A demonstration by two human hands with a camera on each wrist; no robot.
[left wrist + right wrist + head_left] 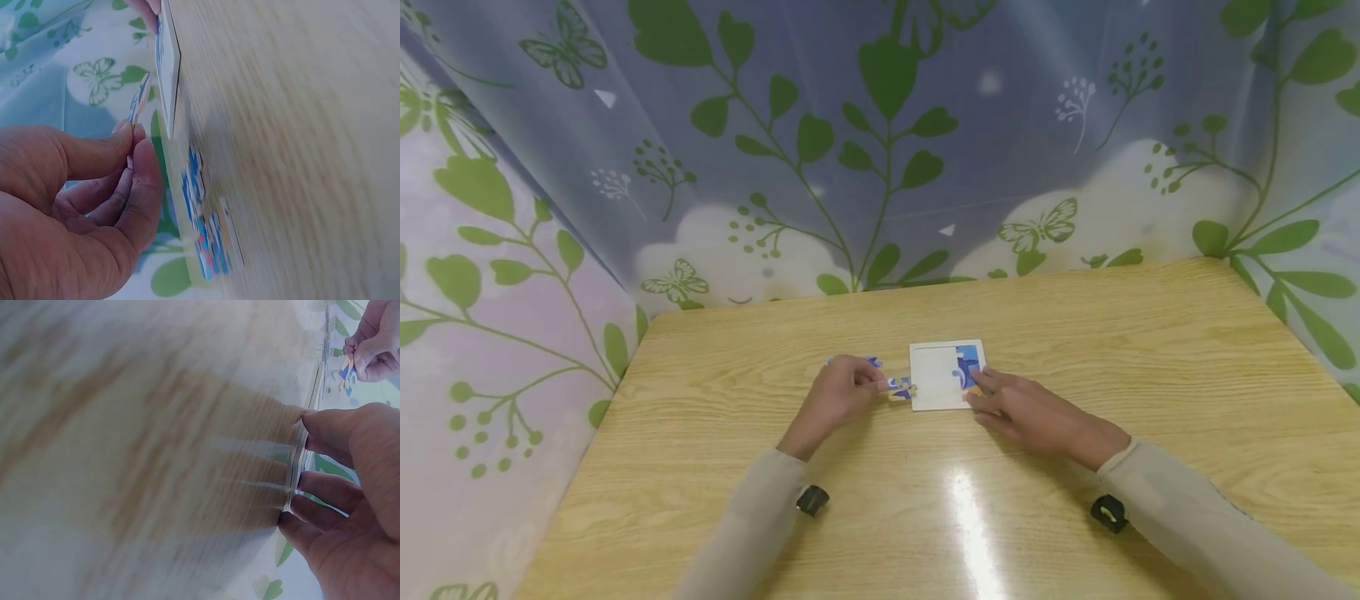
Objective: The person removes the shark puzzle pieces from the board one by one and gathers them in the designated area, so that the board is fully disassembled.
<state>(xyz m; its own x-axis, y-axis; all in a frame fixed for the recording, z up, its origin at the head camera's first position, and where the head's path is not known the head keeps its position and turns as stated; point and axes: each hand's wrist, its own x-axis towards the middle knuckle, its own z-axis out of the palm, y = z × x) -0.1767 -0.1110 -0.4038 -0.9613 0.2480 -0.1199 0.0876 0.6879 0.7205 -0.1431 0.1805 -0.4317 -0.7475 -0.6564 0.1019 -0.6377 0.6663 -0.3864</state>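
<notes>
Between thumb and fingertips, my left hand (842, 398) pinches a blue-and-yellow jigsaw piece (901, 388), held at the left side of a white puzzle tray (934, 379). The piece (140, 97) is raised above the table in the left wrist view. A strip of joined pieces (972, 357) fills the tray's right side; its left and middle show bare white. My right hand (1030, 412) holds the tray by its near right corner, thumb and fingers at the edge. Loose jigsaw pieces (203, 234) lie beyond my left hand, which partly hides them in the head view.
The wooden table (760, 542) runs back to a leaf-patterned curtain (820, 192), which also hangs along the left and right sides. Black devices sit at the left wrist (812, 500) and the right wrist (1108, 513).
</notes>
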